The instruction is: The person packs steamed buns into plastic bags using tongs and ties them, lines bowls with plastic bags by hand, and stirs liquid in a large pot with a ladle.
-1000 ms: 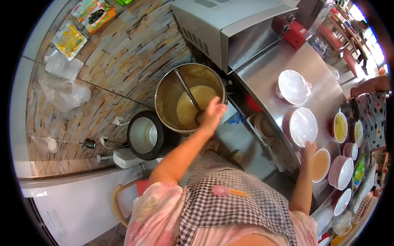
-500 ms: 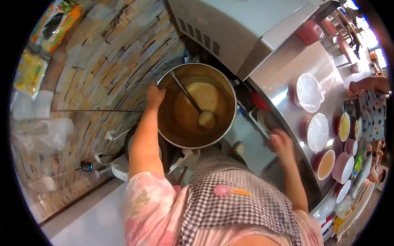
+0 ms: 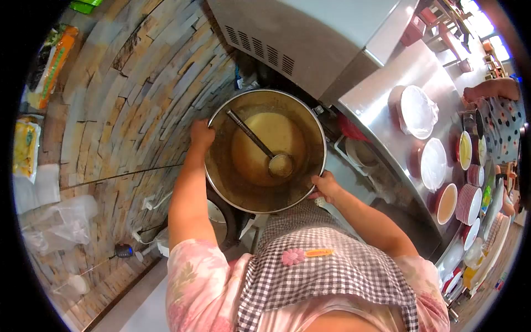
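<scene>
A large metal pot (image 3: 221,191) stands in front of me with pale yellowish liquid low inside it. A ladle (image 3: 251,134) leans in the pot, its bowl in the liquid and its handle towards the upper left wall. My left hand (image 3: 202,134) is closed on the pot's left side at the rim. On the lower right side of the rim, my right hand (image 3: 326,186) grips the pot, thumb at the edge. The undersides of both grips are hidden.
A microwave-like metal appliance (image 3: 310,41) sits above the pot. The steel counter (image 3: 368,105) on the right bears plastic-lined bowls (image 3: 433,164), a bowl of brownish liquid (image 3: 446,203) and stacked bowls (image 3: 468,203). Below the pot is a dark round cooker (image 3: 235,213). Another person's arm (image 3: 494,90) shows far right.
My left hand went from over the pot to its left rim. My right hand left the lined bowl and took hold of the pot's right side. The view has shifted.
</scene>
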Available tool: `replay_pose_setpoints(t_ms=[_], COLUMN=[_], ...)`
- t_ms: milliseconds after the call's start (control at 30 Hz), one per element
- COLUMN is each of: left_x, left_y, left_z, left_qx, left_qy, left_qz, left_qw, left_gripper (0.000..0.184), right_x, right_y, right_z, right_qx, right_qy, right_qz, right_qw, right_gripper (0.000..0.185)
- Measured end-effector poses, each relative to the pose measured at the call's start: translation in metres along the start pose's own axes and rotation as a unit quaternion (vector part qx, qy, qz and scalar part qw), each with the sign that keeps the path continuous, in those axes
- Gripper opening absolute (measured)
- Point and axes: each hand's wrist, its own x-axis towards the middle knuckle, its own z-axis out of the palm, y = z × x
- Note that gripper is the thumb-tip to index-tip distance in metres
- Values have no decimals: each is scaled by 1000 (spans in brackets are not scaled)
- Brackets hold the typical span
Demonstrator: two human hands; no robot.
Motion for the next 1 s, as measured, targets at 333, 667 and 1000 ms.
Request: replay_pose_setpoints(t_ms=[333, 667, 1000], left_x=[-80, -114, -130], left_y=[57, 108, 143], left_z=[-39, -59, -38], left_qx=[-20, 44, 20], left_qy=[11, 86, 229], left_qz=[-10, 35, 120], left_qw=[1000, 995, 966], left_gripper=[37, 34, 33], right_x=[-31, -2, -45], right_y=[46, 70, -5], right_z=[-38, -69, -82], right_qx=[70, 96, -733], right_qy=[-44, -96, -75], right_qz=[-4, -38, -182], right_qw=[997, 990, 652], right_gripper=[37, 36, 40])
